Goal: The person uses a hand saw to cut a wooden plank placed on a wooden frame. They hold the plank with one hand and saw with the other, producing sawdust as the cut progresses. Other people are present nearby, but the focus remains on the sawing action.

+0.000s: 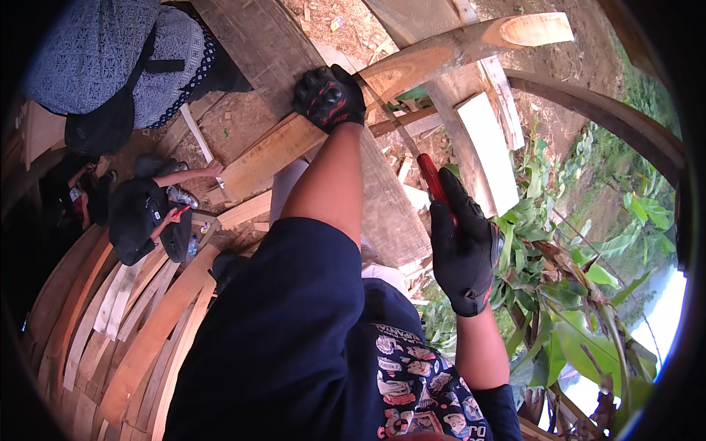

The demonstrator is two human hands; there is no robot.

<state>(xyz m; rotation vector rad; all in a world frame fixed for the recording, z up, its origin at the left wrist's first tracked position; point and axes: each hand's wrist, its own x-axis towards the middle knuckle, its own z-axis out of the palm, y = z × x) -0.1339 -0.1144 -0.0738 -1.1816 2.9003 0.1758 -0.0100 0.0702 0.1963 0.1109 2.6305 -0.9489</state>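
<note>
A hand saw with a red handle (432, 178) and a thin dark blade (397, 123) is in my right hand (463, 246), which wears a black glove and is closed on the handle. The blade slants up and left, against the edge of a long plank (441, 55) that runs from lower left to upper right. My left hand (329, 97), in a black and red glove, lies on this plank left of the blade, fingers curled over it. The blade's far tip is close to my left hand. Wide weathered boards (397, 213) lie under the plank.
At the left a crouching co-worker in black (140, 217) touches the plank's lower end, a red item in the other hand. Another person in patterned clothing (132, 66) carries a black bag (99, 132). Stacked planks (154, 353) fill the lower left; leafy plants (573, 323) grow at the right.
</note>
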